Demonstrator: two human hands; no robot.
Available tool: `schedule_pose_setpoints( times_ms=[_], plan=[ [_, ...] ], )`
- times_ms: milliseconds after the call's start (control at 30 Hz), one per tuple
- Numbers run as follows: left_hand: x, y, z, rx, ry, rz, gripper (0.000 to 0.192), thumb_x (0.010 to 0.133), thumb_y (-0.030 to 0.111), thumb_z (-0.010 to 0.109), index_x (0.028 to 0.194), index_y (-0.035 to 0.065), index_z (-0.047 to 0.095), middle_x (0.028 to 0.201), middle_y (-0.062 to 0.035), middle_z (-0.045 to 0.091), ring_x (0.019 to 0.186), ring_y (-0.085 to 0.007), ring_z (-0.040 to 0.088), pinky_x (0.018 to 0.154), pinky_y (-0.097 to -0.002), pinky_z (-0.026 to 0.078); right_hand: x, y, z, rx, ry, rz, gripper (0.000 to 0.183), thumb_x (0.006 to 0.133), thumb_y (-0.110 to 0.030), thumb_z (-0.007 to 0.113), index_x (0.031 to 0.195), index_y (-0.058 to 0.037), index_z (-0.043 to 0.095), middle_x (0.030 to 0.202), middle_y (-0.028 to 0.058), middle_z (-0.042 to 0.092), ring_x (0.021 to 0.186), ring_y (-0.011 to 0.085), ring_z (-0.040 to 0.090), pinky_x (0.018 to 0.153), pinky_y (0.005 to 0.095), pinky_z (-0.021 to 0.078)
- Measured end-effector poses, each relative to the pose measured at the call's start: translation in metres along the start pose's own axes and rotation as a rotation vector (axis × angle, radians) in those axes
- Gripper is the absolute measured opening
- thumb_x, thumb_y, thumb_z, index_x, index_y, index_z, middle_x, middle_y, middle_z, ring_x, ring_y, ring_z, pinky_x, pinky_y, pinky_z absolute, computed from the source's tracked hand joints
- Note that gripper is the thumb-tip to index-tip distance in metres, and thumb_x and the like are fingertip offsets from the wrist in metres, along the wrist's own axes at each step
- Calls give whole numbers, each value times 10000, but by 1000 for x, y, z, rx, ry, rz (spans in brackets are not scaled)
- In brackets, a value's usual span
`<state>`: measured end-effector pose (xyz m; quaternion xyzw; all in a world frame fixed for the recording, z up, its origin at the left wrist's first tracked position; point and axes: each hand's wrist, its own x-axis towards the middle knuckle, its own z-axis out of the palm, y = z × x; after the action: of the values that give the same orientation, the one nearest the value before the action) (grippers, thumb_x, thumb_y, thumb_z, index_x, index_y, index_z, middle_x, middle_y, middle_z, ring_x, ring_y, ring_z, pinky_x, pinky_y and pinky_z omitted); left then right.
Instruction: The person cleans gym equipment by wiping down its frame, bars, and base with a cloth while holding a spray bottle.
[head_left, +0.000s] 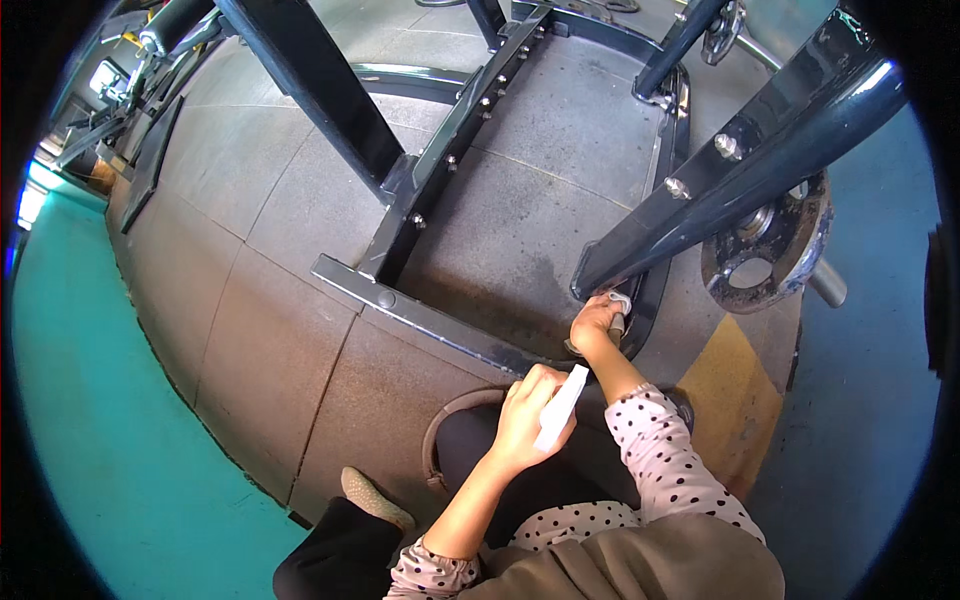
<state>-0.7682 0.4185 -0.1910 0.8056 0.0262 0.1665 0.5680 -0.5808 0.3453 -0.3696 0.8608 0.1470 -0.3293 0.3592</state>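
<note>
My right hand (596, 322) grips a pale cloth (621, 303) at the inner corner of a dark metal machine frame (442, 328), close to the foot of a thick slanted post (739, 169). Part of the cloth is hidden behind my fingers. My left hand (529, 416) is closed around a white plastic object (561, 409) that looks like the head of a spray bottle; whatever lies below it is hidden. That hand is just on my side of the frame's front bar, left of my right forearm.
A worn weight plate (772, 255) hangs on a metal peg to the right of the post. Another upright (322, 97) rises from the frame's left bar, which carries several bolts. Rubber tiles (255, 330) cover the floor, with a yellow patch (731, 397) at right.
</note>
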Motion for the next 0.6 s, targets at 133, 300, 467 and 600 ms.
schedule_pose_setpoints(
  times_ms=[133, 300, 467, 600],
  plan=[
    [2, 3, -10, 26, 3, 17, 234, 631, -38, 623, 846, 18, 552, 809, -116, 519, 735, -282, 533, 665, -335, 447, -12, 8, 2, -37, 130, -52, 582, 756, -311, 653, 1270, -81, 505, 1340, 117, 455, 1165, 276, 489, 780, 511, 388],
    [2, -12, -20, 27, 61, 32, 245, 634, -37, 600, 870, 13, 558, 812, -108, 542, 739, -278, 545, 670, -330, 450, -53, 36, 2, 432, 233, -433, 414, 741, -255, 581, 1113, -75, 595, 1065, 159, 641, 947, 334, 632, 790, 501, 455],
    [-1, -14, -35, 69, 87, 14, 254, 640, -36, 603, 885, 6, 549, 808, -111, 539, 725, -276, 546, 662, -330, 454, -139, 41, -61, 523, 636, -407, 502, 734, -236, 563, 1204, -84, 478, 1221, 190, 534, 1118, 337, 522, 841, 534, 407],
    [-1, -20, -42, 29, 112, -21, 259, 637, -39, 605, 886, 5, 548, 810, -113, 540, 721, -281, 545, 663, -330, 456, -107, 18, -76, 203, 876, -287, 599, 778, -207, 529, 1351, -118, 378, 1449, 164, 263, 1349, 294, 230, 943, 647, 226]
  ],
)
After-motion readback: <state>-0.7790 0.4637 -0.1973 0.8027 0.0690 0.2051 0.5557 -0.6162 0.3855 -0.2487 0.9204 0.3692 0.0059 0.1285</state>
